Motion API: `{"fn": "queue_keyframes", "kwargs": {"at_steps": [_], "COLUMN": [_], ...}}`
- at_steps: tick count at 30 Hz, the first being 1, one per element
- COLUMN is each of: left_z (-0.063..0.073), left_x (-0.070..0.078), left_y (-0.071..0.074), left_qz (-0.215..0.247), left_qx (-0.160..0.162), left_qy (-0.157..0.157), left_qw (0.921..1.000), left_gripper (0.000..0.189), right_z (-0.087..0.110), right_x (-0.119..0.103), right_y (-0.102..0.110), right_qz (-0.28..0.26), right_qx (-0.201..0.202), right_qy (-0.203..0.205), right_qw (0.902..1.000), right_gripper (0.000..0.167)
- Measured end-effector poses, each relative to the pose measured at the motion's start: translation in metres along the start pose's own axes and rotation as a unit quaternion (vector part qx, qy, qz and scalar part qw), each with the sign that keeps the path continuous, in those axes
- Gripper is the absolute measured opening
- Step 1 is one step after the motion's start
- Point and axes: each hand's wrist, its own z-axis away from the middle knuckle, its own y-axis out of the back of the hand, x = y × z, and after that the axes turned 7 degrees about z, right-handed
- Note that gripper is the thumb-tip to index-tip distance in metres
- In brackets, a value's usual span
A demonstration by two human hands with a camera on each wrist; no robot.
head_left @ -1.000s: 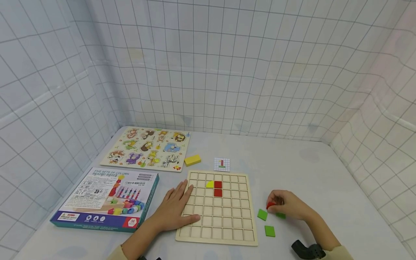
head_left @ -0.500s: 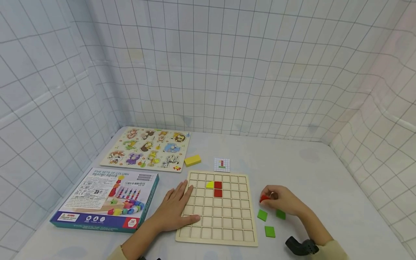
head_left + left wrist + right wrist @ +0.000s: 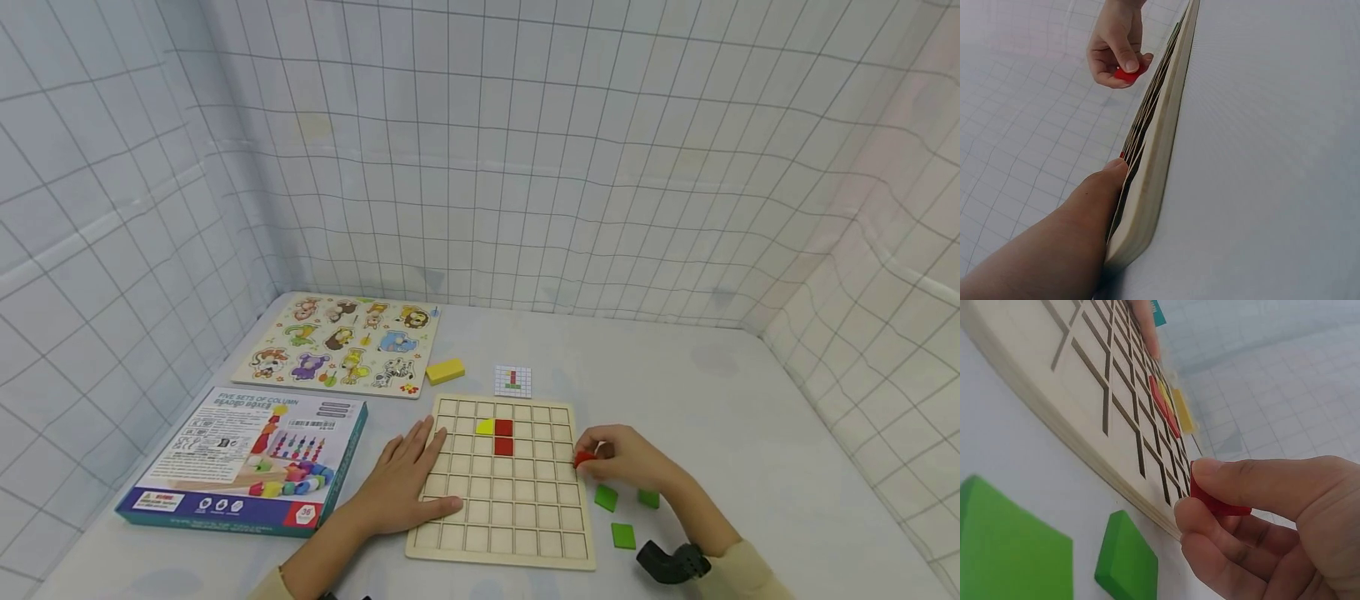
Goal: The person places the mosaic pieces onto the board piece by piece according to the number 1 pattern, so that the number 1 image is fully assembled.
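A wooden grid board (image 3: 480, 533) lies on the table, with two red square tiles (image 3: 503, 447) and a yellow quarter-round tile (image 3: 485, 427) set in its upper cells. My left hand (image 3: 405, 483) rests flat on the board's left edge, fingers straight. Between thumb and fingers, my right hand (image 3: 626, 457) pinches a red tile (image 3: 1222, 504) at the board's right edge; in the left wrist view this red tile (image 3: 1129, 75) shows above the board. Several green square tiles (image 3: 623, 536) lie on the table below the right hand.
Behind the board lie a small pattern card (image 3: 513, 381) and a yellow block (image 3: 446, 371). An animal peg puzzle (image 3: 337, 342) is at the back left, and a beaded-toy box (image 3: 247, 458) stands left of my left hand. Grid-patterned cloth walls (image 3: 525, 167) enclose the table.
My right hand has moved left with the red tile, away from the green tiles to the board's right edge. The left hand has stayed in place.
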Motion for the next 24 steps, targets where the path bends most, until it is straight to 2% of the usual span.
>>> {"fn": "queue_keyframes", "kwargs": {"at_steps": [5, 17, 24], "left_z": [0.000, 0.000, 0.000], "left_x": [0.000, -0.001, -0.001], "left_y": [-0.001, -0.001, -0.001], "left_qz": [0.001, 0.000, -0.001], "left_qx": [0.002, 0.003, 0.003], "left_qy": [-0.001, -0.003, -0.004], "left_qw": [1.0000, 1.0000, 1.0000], "left_gripper": [0.102, 0.103, 0.103], "right_z": [-0.007, -0.022, -0.031], "right_x": [-0.008, -0.023, -0.031], "right_y": [-0.005, -0.017, -0.022], "right_qz": [0.009, -0.011, 0.002], "right_qx": [-0.005, -0.023, -0.026], "right_qy": [0.007, 0.021, 0.036], "right_qw": [0.9999, 0.9994, 0.9990], "right_gripper": [0.010, 0.011, 0.011]}}
